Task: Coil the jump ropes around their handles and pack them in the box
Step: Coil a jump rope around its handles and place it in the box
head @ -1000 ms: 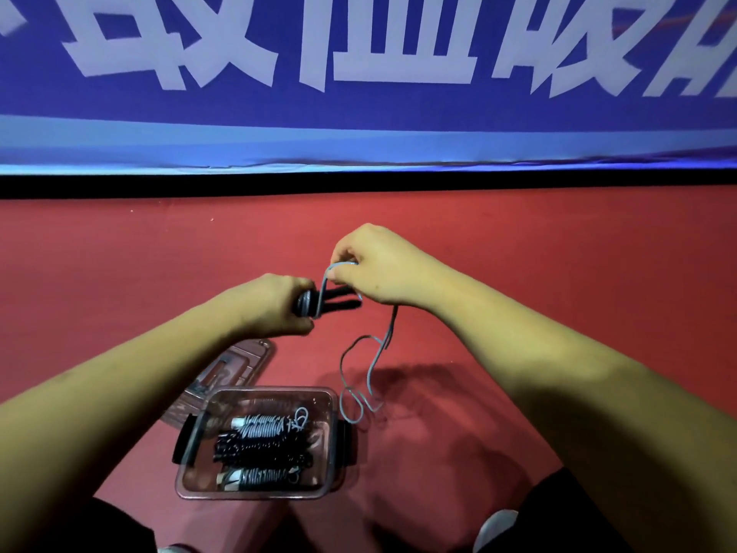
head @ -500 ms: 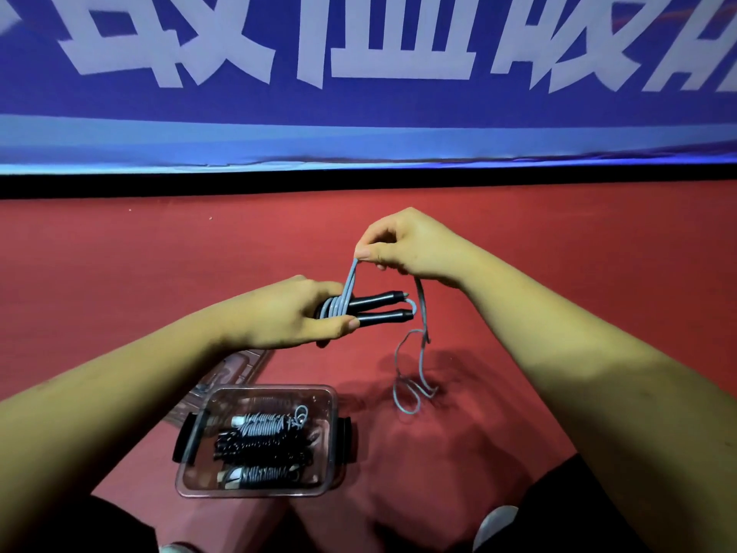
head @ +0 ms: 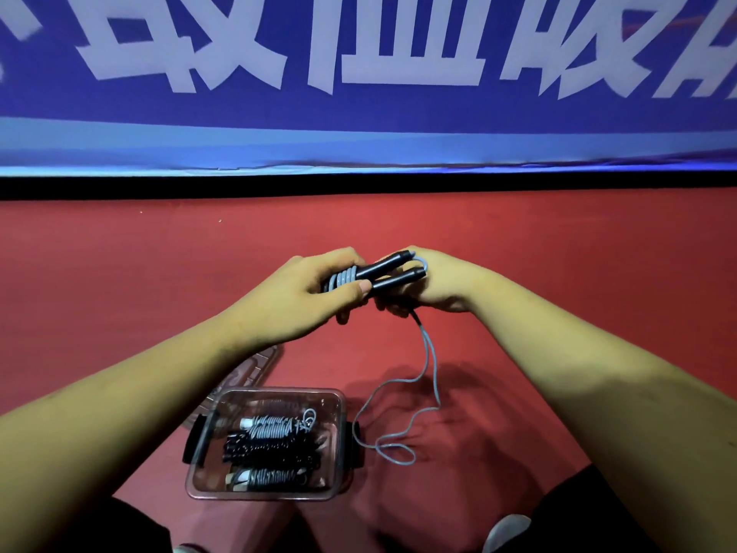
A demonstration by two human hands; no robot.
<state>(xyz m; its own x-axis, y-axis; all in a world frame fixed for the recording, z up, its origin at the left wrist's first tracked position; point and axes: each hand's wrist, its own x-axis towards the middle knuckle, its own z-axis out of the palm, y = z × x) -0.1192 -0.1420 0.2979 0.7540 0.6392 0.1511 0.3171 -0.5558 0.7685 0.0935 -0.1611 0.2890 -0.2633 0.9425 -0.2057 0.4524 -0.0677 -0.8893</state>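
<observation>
My left hand (head: pixel 307 297) grips two black jump-rope handles (head: pixel 389 271) held side by side, with several turns of grey rope wound around their near end. My right hand (head: pixel 434 281) is closed behind and under the handles' far ends, holding the grey rope (head: pixel 432 377). The loose rest of the rope hangs down and lies looped on the red floor, right of the box. The clear plastic box (head: pixel 343 445) with black side latches stands on the floor below my hands. Inside it lie three coiled jump ropes (head: pixel 271 449), two grey and one black.
The box's clear lid (head: pixel 251 371) lies on the floor behind the box, partly hidden by my left forearm. A blue banner with large white characters (head: pixel 399 73) hangs at the far end of the red floor. My dark-clothed legs and a shoe (head: pixel 506 532) show at the bottom.
My right hand has come down from above the handles to behind and under their tips, carrying the rope around. More grey turns sit on the handles. The handles have tilted up to the right.
</observation>
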